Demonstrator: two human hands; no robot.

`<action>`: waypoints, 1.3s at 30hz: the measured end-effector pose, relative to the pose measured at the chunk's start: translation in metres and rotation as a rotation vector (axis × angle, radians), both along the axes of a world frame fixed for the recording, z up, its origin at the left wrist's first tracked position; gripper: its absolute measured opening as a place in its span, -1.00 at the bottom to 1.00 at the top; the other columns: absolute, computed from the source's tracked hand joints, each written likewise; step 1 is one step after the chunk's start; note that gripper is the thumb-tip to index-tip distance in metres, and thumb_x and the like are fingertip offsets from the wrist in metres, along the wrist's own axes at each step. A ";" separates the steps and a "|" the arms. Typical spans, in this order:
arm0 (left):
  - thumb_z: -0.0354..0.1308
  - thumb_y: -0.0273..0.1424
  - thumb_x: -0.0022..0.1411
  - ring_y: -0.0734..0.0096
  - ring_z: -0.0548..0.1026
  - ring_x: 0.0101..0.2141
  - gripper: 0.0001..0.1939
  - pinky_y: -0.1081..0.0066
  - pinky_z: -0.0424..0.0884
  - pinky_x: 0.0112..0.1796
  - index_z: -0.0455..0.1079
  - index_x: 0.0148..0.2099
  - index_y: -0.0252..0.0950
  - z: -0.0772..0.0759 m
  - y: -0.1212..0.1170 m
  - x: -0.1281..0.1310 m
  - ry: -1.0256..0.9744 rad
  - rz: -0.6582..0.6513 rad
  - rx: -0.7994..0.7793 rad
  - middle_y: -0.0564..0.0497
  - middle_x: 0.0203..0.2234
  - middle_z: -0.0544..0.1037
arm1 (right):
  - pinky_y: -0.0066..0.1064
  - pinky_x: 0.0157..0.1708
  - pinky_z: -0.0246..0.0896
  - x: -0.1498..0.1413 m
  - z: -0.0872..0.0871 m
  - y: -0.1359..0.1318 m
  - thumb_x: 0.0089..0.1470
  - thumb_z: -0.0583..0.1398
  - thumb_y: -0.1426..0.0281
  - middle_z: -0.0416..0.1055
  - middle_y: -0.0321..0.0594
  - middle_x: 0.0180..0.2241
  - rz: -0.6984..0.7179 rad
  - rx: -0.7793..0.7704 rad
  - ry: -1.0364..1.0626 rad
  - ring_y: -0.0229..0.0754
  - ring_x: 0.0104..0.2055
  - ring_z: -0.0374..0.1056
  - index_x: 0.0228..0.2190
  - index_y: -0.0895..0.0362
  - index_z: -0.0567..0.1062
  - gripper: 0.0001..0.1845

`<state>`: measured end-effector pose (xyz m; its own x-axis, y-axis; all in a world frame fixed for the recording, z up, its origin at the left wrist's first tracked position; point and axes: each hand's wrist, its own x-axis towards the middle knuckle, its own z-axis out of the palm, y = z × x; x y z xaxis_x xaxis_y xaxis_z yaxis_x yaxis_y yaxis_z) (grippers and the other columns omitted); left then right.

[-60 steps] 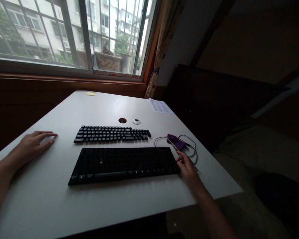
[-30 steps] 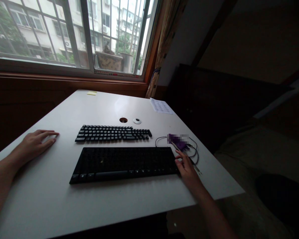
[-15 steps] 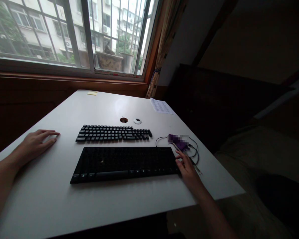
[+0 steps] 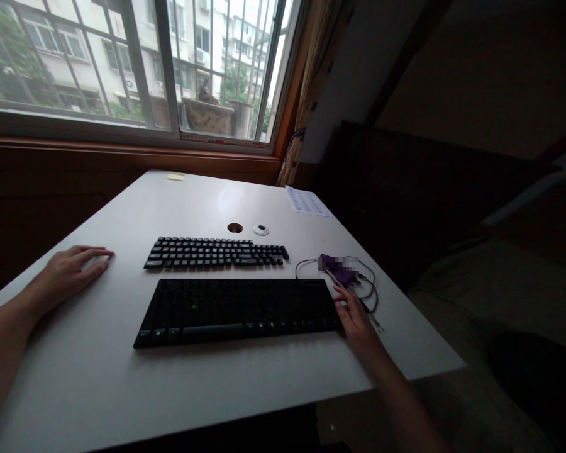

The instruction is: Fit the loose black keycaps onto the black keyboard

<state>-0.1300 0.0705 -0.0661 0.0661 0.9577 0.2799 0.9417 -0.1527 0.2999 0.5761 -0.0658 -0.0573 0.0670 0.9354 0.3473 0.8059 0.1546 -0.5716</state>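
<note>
We are facing a white bench (image 4: 89,371) bearing a black keyboard (image 4: 240,308) and rows of keycaps (image 4: 212,253).
The keyboard is lying nearest us, the keycaps just beyond; our left hand (image 4: 68,274) is resting apart from both, fingers spread, while our right hand (image 4: 357,318) is lying at the keyboard's right edge, and we cannot tell whether its fingers are clamping a thin rod (image 4: 332,276). By our judgement, a shove there could be driving the keyboard into the keycaps, upsetting their rows. We are finding no brand; the printed sheet (image 4: 307,202) and key legends are showing too small to read.
</note>
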 end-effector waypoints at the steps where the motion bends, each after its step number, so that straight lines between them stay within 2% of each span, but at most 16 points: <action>1: -0.04 0.03 0.21 0.06 0.46 0.05 -0.35 0.11 0.30 0.18 0.49 0.12 -0.30 0.000 0.000 0.000 -0.001 -0.005 0.002 -0.21 0.08 0.46 | -0.17 0.03 0.26 0.000 0.000 0.000 0.35 -0.01 0.16 0.36 -0.14 -0.03 0.001 0.002 -0.002 -0.07 -0.03 0.33 0.22 -0.04 0.28 -0.53; 7: -0.03 0.03 0.24 0.03 0.47 0.05 -0.36 0.08 0.32 0.16 0.48 0.13 -0.29 -0.002 -0.001 0.000 -0.004 -0.010 0.012 -0.20 0.09 0.46 | -0.16 0.02 0.29 -0.001 0.002 -0.001 0.34 0.00 0.15 0.36 -0.12 -0.02 -0.013 -0.014 0.011 -0.05 0.00 0.33 0.20 -0.04 0.30 -0.54; 16: -0.02 0.03 0.24 0.02 0.46 0.05 -0.36 0.08 0.31 0.17 0.48 0.13 -0.30 0.000 0.000 -0.002 -0.004 -0.013 -0.009 -0.21 0.08 0.45 | -0.19 -0.06 0.30 -0.002 0.002 -0.001 0.34 0.02 0.12 0.36 -0.13 -0.04 -0.009 -0.039 0.010 -0.09 -0.13 0.34 0.20 -0.02 0.30 -0.53; 21: -0.02 0.04 0.22 0.04 0.48 0.04 -0.35 0.11 0.32 0.17 0.50 0.10 -0.31 0.000 0.000 -0.001 -0.023 -0.030 0.018 -0.22 0.07 0.46 | -0.15 0.05 0.27 -0.002 0.003 -0.001 0.34 0.00 0.14 0.37 -0.13 -0.02 -0.018 -0.016 0.013 -0.05 0.01 0.33 0.20 -0.03 0.31 -0.54; 28: -0.04 0.04 0.23 0.02 0.48 0.03 -0.36 0.08 0.32 0.15 0.50 0.11 -0.29 -0.002 0.001 -0.002 0.005 -0.009 0.016 -0.21 0.08 0.46 | -0.11 0.12 0.23 -0.001 0.002 -0.001 0.34 -0.01 0.17 0.37 -0.12 0.00 -0.016 -0.004 0.022 -0.03 0.07 0.31 0.20 -0.03 0.30 -0.54; 33: -0.04 0.02 0.25 0.05 0.46 0.05 -0.37 0.12 0.29 0.18 0.49 0.12 -0.31 -0.002 0.000 -0.002 0.012 -0.022 0.017 -0.22 0.09 0.45 | -0.11 0.07 0.27 0.000 0.001 -0.001 0.30 0.03 0.18 0.38 -0.11 0.00 -0.033 -0.041 0.032 -0.04 0.00 0.34 0.20 -0.03 0.31 -0.52; 39: -0.02 0.00 0.25 0.05 0.44 0.07 -0.38 0.09 0.26 0.20 0.48 0.12 -0.31 0.000 -0.001 0.000 0.007 -0.022 0.011 -0.23 0.09 0.46 | -0.10 0.10 0.25 0.002 -0.002 -0.001 0.33 0.00 0.18 0.38 -0.12 0.00 -0.025 -0.027 0.050 -0.03 0.04 0.33 0.21 -0.03 0.28 -0.53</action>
<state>-0.1299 0.0694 -0.0658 0.0894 0.9528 0.2901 0.9401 -0.1770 0.2914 0.5786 -0.0664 -0.0588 0.1067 0.9423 0.3174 0.7794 0.1189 -0.6152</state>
